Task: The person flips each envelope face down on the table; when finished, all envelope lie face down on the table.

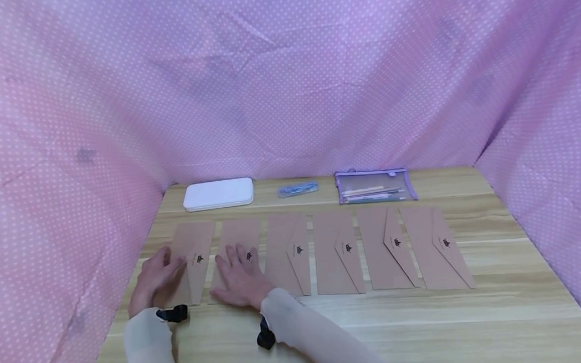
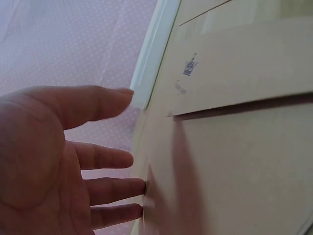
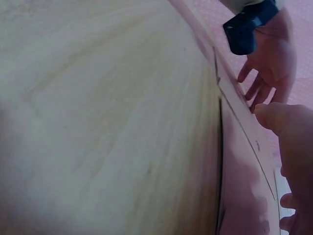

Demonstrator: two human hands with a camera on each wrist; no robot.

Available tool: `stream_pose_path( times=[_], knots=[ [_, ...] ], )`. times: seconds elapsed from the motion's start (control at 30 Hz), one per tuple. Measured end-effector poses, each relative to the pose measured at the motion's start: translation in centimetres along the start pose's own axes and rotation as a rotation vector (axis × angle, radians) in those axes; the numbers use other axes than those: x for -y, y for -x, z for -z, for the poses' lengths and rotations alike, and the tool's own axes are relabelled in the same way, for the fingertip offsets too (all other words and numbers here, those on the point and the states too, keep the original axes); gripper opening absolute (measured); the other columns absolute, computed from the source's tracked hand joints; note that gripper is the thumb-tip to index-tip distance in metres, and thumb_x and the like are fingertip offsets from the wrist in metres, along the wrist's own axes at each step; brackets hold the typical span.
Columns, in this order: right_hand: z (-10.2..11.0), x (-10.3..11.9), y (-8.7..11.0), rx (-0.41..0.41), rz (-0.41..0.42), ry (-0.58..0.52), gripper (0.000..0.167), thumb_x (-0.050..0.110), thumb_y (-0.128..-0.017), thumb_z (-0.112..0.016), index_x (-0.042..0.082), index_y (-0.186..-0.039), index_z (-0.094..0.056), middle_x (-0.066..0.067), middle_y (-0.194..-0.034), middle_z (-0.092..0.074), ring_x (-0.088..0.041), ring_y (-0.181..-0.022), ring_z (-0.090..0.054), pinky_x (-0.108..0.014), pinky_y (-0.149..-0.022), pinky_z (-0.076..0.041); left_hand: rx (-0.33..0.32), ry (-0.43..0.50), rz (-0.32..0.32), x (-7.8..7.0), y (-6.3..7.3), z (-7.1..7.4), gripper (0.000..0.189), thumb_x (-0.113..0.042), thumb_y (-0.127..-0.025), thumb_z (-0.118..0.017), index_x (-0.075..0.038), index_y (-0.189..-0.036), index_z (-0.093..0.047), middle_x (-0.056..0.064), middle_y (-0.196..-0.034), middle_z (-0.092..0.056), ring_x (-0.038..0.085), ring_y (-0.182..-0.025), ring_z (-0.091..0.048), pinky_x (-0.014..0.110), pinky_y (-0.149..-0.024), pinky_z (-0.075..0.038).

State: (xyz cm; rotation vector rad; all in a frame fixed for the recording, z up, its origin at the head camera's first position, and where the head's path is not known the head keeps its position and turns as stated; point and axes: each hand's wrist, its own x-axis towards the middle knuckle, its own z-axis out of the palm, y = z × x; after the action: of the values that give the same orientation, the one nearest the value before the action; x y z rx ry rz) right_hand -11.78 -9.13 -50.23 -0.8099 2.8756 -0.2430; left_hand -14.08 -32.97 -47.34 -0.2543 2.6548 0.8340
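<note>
Several brown kraft envelopes lie in a row, each with a pointed flap and a small black crown print. My left hand point(image 1: 152, 274) is at the left edge of the leftmost envelope point(image 1: 194, 236), thumb over it. In the left wrist view the fingers point(image 2: 115, 191) are straight and nothing is between them and the thumb; the flap point(image 2: 244, 68) stands slightly raised. Spread fingers of my right hand point(image 1: 242, 280) rest on the second envelope point(image 1: 239, 230), partly covering it. The third envelope point(image 1: 280, 254) lies just right of that hand.
Behind the row are a white flat case point(image 1: 218, 194), a small clear packet with blue contents point(image 1: 298, 189) and a purple-edged mesh pouch point(image 1: 375, 181) with pencils. Pink dotted cloth point(image 1: 285, 93) hangs around the wooden table point(image 1: 429, 328). Three more envelopes point(image 1: 335, 256) lie to the right.
</note>
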Motion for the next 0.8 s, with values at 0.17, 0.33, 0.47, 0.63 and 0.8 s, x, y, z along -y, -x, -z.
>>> stream_pose_path(
  times=[0.17, 0.33, 0.47, 0.63, 0.8],
  knots=[
    [-0.3, 0.7, -0.5, -0.022, 0.008, 0.032, 0.078, 0.071, -0.094, -0.042, 0.029, -0.157, -0.027, -0.006, -0.168, -0.021, -0.03, -0.156, -0.021, -0.058, -0.123, -0.025, 0.015, -0.008, 0.017, 0.0, -0.1, 0.2, 0.077, -0.045, -0.104, -0.039, 0.009, -0.154, -0.014, 0.041, -0.154, -0.024, 0.057, -0.137, -0.033, 0.069, -0.11, -0.034],
    [-0.6, 1.3, -0.9, -0.021, 0.0, 0.069, 0.08, 0.076, -0.092, -0.039, 0.031, -0.157, -0.027, -0.005, -0.169, -0.02, -0.028, -0.156, -0.021, -0.057, -0.123, -0.026, 0.022, 0.004, 0.002, -0.1, -0.4, 0.1, 0.075, -0.043, -0.105, -0.04, 0.01, -0.153, -0.016, 0.041, -0.153, -0.026, 0.057, -0.138, -0.033, 0.068, -0.111, -0.034],
    [-0.8, 2.0, -1.2, -0.031, 0.006, 0.09, 0.083, 0.079, -0.09, -0.039, 0.031, -0.157, -0.028, -0.005, -0.168, -0.022, -0.028, -0.156, -0.023, -0.057, -0.121, -0.028, 0.022, 0.013, -0.005, -0.1, -0.5, 0.1, 0.076, -0.042, -0.105, -0.041, 0.012, -0.153, -0.016, 0.041, -0.153, -0.026, 0.057, -0.139, -0.031, 0.067, -0.113, -0.032],
    [-1.1, 2.9, -1.6, -0.049, 0.028, 0.09, 0.085, 0.08, -0.089, -0.04, 0.031, -0.157, -0.028, -0.005, -0.167, -0.023, -0.028, -0.155, -0.023, -0.057, -0.121, -0.028, 0.013, 0.009, 0.004, 0.2, -0.5, 0.3, 0.076, -0.04, -0.105, -0.04, 0.013, -0.152, -0.016, 0.041, -0.153, -0.025, 0.057, -0.14, -0.029, 0.066, -0.115, -0.03],
    [-1.3, 3.5, -1.7, -0.034, 0.019, 0.123, 0.085, 0.081, -0.089, -0.037, 0.031, -0.157, -0.026, -0.005, -0.168, -0.021, -0.026, -0.156, -0.021, -0.054, -0.123, -0.027, -0.002, -0.006, -0.01, 0.4, -0.4, 0.4, 0.075, -0.039, -0.105, -0.041, 0.014, -0.152, -0.017, 0.041, -0.153, -0.025, 0.057, -0.141, -0.029, 0.065, -0.115, -0.03]
  ],
)
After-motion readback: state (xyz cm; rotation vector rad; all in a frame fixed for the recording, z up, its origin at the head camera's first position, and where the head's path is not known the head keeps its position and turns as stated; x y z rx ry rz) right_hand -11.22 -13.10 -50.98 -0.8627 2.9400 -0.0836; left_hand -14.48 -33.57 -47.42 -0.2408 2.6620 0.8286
